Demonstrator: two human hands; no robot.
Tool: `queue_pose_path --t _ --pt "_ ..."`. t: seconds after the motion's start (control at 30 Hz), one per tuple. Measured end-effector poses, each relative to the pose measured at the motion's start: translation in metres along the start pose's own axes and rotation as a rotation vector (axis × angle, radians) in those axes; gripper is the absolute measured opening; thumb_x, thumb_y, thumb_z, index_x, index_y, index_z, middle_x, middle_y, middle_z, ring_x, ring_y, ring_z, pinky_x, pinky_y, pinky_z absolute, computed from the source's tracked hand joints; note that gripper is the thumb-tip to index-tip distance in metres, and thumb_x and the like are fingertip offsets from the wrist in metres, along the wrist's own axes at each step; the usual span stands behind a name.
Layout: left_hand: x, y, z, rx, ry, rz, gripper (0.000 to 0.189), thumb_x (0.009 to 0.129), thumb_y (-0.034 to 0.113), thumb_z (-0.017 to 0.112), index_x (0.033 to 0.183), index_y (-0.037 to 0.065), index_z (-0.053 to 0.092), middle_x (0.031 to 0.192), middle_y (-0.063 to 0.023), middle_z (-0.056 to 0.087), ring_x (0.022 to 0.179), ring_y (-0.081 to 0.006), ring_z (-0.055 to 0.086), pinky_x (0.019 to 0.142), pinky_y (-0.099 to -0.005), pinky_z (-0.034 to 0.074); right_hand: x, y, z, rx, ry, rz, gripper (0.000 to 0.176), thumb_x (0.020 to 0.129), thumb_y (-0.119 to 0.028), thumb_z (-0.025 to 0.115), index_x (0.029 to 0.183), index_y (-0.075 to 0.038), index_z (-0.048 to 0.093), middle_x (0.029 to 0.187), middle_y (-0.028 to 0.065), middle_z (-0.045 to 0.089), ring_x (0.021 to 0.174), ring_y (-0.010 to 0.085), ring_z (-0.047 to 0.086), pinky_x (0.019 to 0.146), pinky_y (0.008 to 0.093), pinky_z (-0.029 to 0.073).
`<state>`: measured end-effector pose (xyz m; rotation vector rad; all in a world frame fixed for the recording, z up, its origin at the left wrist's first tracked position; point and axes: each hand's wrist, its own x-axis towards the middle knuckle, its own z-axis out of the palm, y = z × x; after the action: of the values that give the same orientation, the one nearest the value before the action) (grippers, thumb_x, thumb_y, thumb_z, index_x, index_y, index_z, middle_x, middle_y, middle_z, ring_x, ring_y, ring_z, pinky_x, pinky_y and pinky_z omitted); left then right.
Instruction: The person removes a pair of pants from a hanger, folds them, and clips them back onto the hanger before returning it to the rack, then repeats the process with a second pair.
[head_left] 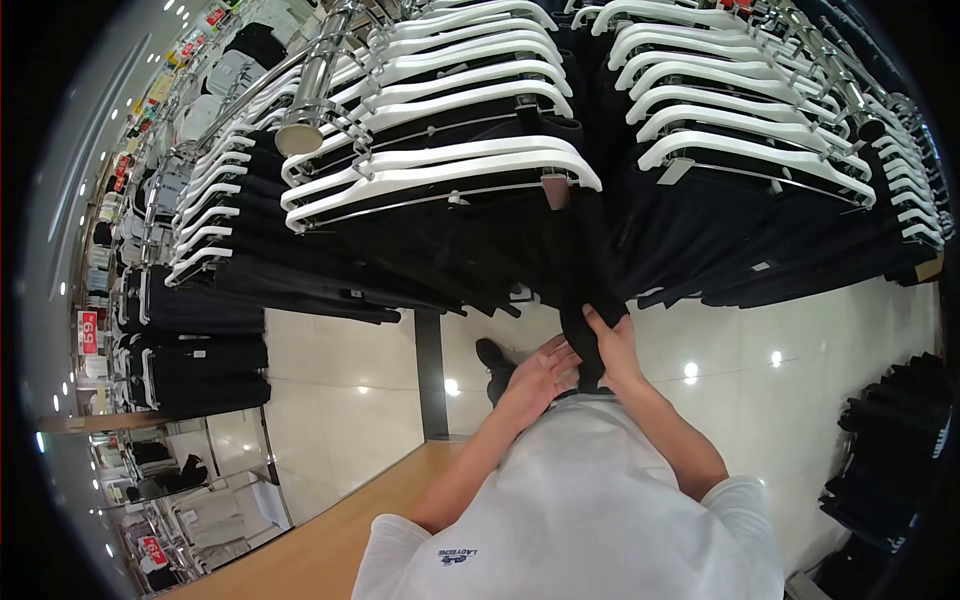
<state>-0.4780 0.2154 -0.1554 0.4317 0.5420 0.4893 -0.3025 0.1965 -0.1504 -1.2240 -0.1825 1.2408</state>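
A black garment [583, 338] hangs down from the rack, close in front of the body. My right hand [614, 345] grips its edge, the thumb lying on the dark cloth. On the garment's left side, my left hand [545, 375] touches the cloth with its fingers stretched out. Above the hands, white hangers [450, 165] with metal clips carry black clothes in a dense row. A small brownish tag [556, 192] hangs at the front hanger's right end.
Another row of white hangers [755, 145] stands at the right, on a metal rail [825, 60]. Folded dark clothes [895, 450] lie at the lower right. A wooden surface [330, 530] is at the lower left. More clothes hang at the far left.
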Motion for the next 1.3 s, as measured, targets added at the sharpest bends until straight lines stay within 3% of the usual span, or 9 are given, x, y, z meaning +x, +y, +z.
queue_pose_path --t 0.23,0.37,0.47,0.57,0.7,0.83,1.07,1.17,1.3 --pt "0.007 -0.009 -0.016 -0.050 0.218 0.025 0.017 0.102 0.024 0.069 0.103 0.007 0.070 0.104 -0.0029 0.072 0.096 -0.0129 0.066 0.085 -0.0303 0.055 0.002 0.009 -0.002 -0.173 -0.042 -0.057 0.029 0.098 -0.015 0.069 0.121 0.001 0.061 0.109 0.0063 0.069 0.091 0.0152 0.065 0.081 0.0300 0.054" --pt "0.010 -0.004 0.005 0.110 0.452 0.144 0.013 0.099 0.014 0.071 0.090 0.004 0.071 0.089 -0.0049 0.072 0.079 -0.0128 0.068 0.075 -0.0269 0.058 0.009 -0.002 -0.016 -0.422 -0.101 0.124 0.028 0.099 -0.017 0.068 0.118 0.002 0.063 0.113 0.0133 0.070 0.092 0.0221 0.069 0.085 0.0343 0.054" --pt "0.013 -0.004 0.009 0.188 0.516 0.212 0.019 0.097 0.013 0.075 0.086 -0.001 0.068 0.083 -0.0078 0.072 0.068 -0.0130 0.068 0.067 -0.0256 0.058 0.002 -0.021 -0.026 -1.391 -0.137 -0.072 0.033 0.096 -0.024 0.072 0.112 0.004 0.065 0.113 0.0203 0.068 0.091 0.0329 0.071 0.084 0.0391 0.056" --pt "0.015 -0.007 0.002 0.266 0.555 0.246 0.020 0.094 0.012 0.078 0.083 -0.003 0.069 0.074 -0.0084 0.071 0.059 -0.0132 0.067 0.061 -0.0248 0.057 -0.013 -0.040 -0.021 -1.228 -0.053 -0.641 0.032 0.090 -0.020 0.077 0.112 0.002 0.069 0.102 0.0205 0.067 0.083 0.0318 0.070 0.073 0.0357 0.056" --pt "0.014 -0.005 0.008 0.448 0.520 0.232 0.023 0.090 0.013 0.082 0.078 -0.002 0.068 0.071 -0.0082 0.071 0.057 -0.0122 0.066 0.055 -0.0233 0.052 -0.039 -0.065 -0.004 -1.007 -0.535 -0.276 0.049 0.085 -0.025 0.082 0.122 0.005 0.069 0.106 0.0164 0.068 0.084 0.0308 0.071 0.077 0.0385 0.056" --pt "0.018 -0.008 -0.001 0.524 0.485 0.193 0.024 0.089 0.013 0.082 0.075 -0.001 0.068 0.069 -0.0069 0.070 0.055 -0.0110 0.065 0.050 -0.0224 0.047 -0.031 -0.040 -0.006 -0.793 -0.495 -0.095 0.032 0.087 -0.013 0.081 0.110 0.007 0.074 0.094 0.0098 0.070 0.083 0.0174 0.068 0.072 0.0290 0.055" --pt "0.013 -0.001 -0.014 0.213 0.302 0.162 0.018 0.098 0.014 0.072 0.111 0.002 0.068 0.101 -0.0079 0.074 0.089 -0.0113 0.070 0.071 -0.0242 0.053 -0.015 -0.029 -0.018 -0.718 -0.416 -0.112 0.020 0.095 -0.017 0.074 0.098 0.002 0.076 0.085 0.0027 0.067 0.075 0.0096 0.062 0.065 0.0267 0.045" --pt "0.013 0.003 -0.010 -0.122 0.331 0.144 0.022 0.105 0.015 0.059 0.121 0.001 0.064 0.118 -0.0093 0.071 0.106 -0.0152 0.069 0.089 -0.0296 0.056 -0.005 -0.028 -0.021 -0.101 -0.254 0.241 0.024 0.101 -0.024 0.067 0.102 -0.002 0.075 0.085 0.0019 0.068 0.074 0.0114 0.061 0.068 0.0274 0.047" --pt "0.006 0.004 -0.041 -0.422 0.257 0.024 0.029 0.105 0.014 0.055 0.128 -0.002 0.063 0.127 -0.0146 0.069 0.116 -0.0249 0.068 0.100 -0.0378 0.056 0.005 -0.040 -0.027 0.611 -0.181 0.543 0.028 0.106 -0.020 0.052 0.118 0.001 0.067 0.112 0.0097 0.073 0.101 0.0227 0.070 0.094 0.0352 0.055"
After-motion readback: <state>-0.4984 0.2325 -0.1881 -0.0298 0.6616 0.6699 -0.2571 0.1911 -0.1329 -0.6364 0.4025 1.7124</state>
